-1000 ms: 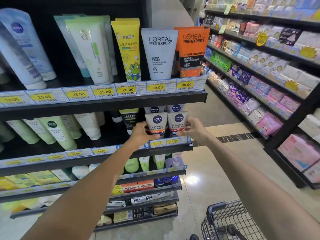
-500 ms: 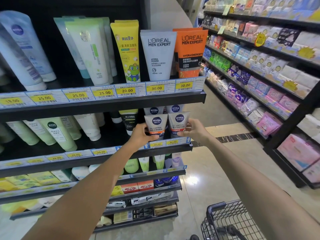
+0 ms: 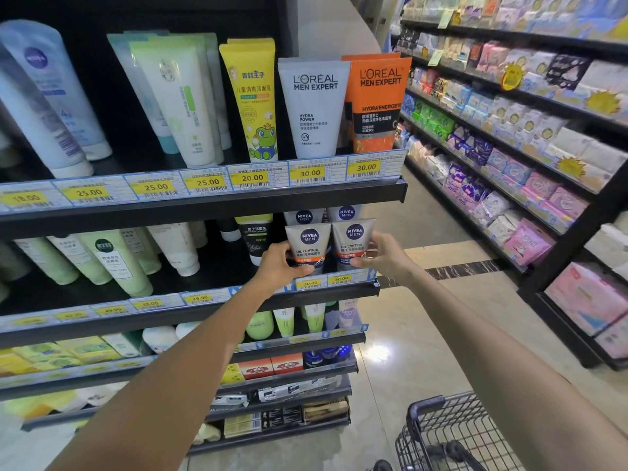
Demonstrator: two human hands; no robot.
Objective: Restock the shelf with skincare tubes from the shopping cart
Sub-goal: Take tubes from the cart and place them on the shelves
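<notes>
Two grey Nivea Men tubes at the front of the second shelf (image 3: 238, 302), cap end down, side by side and touching, right behind the price rail. Left hand (image 3: 279, 266) wrapped around the lower part of the left tube (image 3: 308, 243), thumb across its front; right hand (image 3: 382, 254) pinching the lower right edge of the right tube (image 3: 353, 239), fingertips on the label. Both hands closed on their tubes, neither let go. Probably light, with soft squeezable plastic walls and a smooth, slightly slick skin; stiffest at the cap and shoulder, so best taken low, near the cap, to stay upright without denting. Not fragile, but likely to tip forward while standing on a narrow cap. Counted: two tubes in hand, two more of the same kind (image 3: 304, 216) directly behind, four in sight. Shopping cart (image 3: 452, 433) at lower right, well apart from the shelf; contents too hidden to count.
</notes>
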